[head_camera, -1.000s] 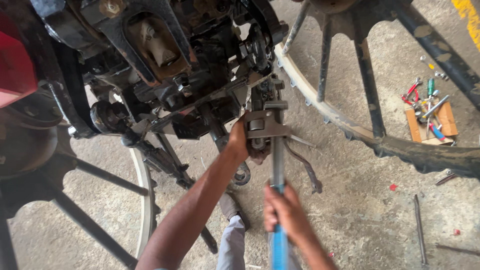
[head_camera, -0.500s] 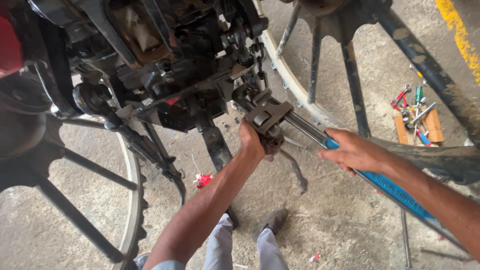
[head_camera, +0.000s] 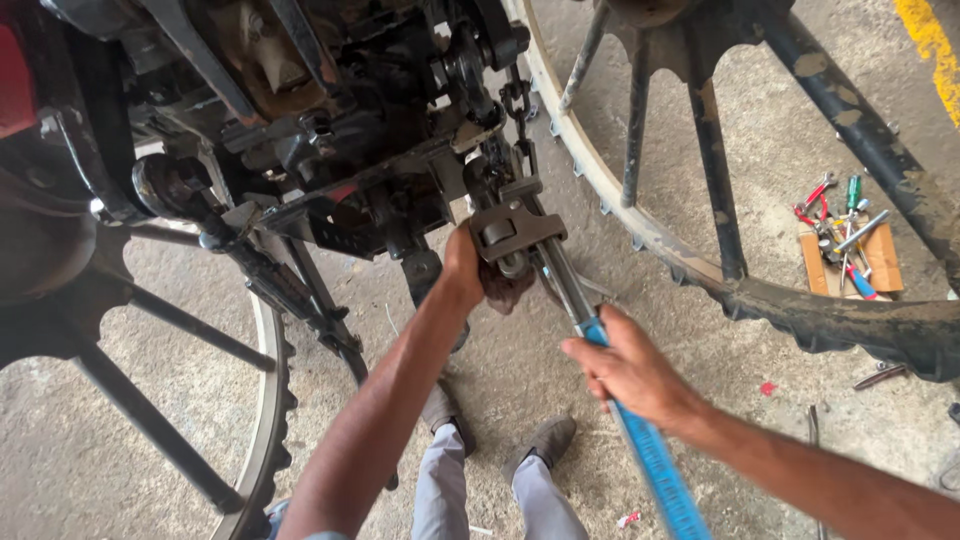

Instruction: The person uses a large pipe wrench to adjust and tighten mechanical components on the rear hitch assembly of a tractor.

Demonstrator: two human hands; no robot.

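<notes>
While the right hand (head_camera: 628, 368) wraps its fingers tightly round the blue-handled steel pipe wrench (head_camera: 610, 380) partway down the shaft, the left hand (head_camera: 468, 268) reaches up and presses against the wrench's dark head (head_camera: 512, 236), steadying it where it bites a fitting on the greasy black machine underside (head_camera: 340, 150); whether those fingers curl closed is hidden. Judging by the grip, a turning stroke on the fitting is in hand. Any further swing would call for firm pull on the handle and the head kept seated. Beyond the right hand, a spoked iron wheel (head_camera: 720, 290) stands near.
</notes>
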